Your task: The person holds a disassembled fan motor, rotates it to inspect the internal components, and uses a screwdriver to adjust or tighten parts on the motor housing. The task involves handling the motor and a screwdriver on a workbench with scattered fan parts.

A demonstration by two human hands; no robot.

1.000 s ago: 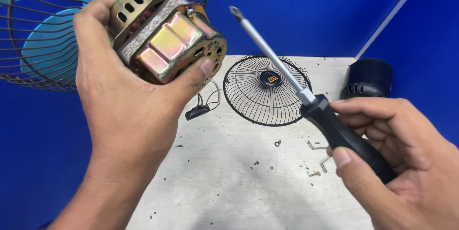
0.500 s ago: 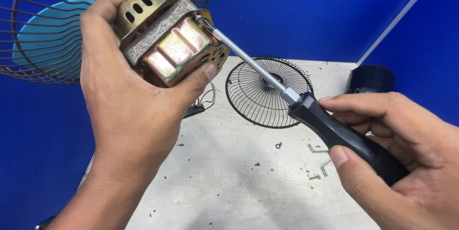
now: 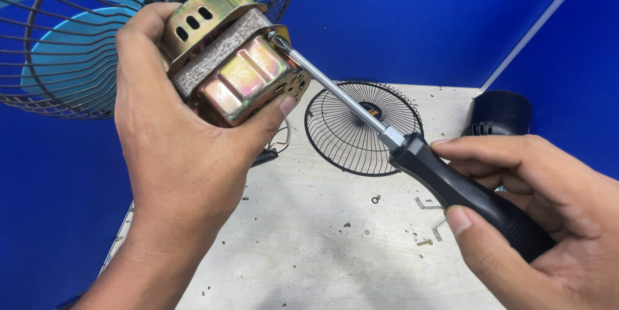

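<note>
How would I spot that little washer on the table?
Start at the round black grille lying flat on the pale table. Just below its lower edge sits the washer, alone. It is a tiny dark ring, unlike the bent metal clips to its right.

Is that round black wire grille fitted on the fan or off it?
Off. The black wire grille lies flat on the table, apart from the blue fan behind.
</note>
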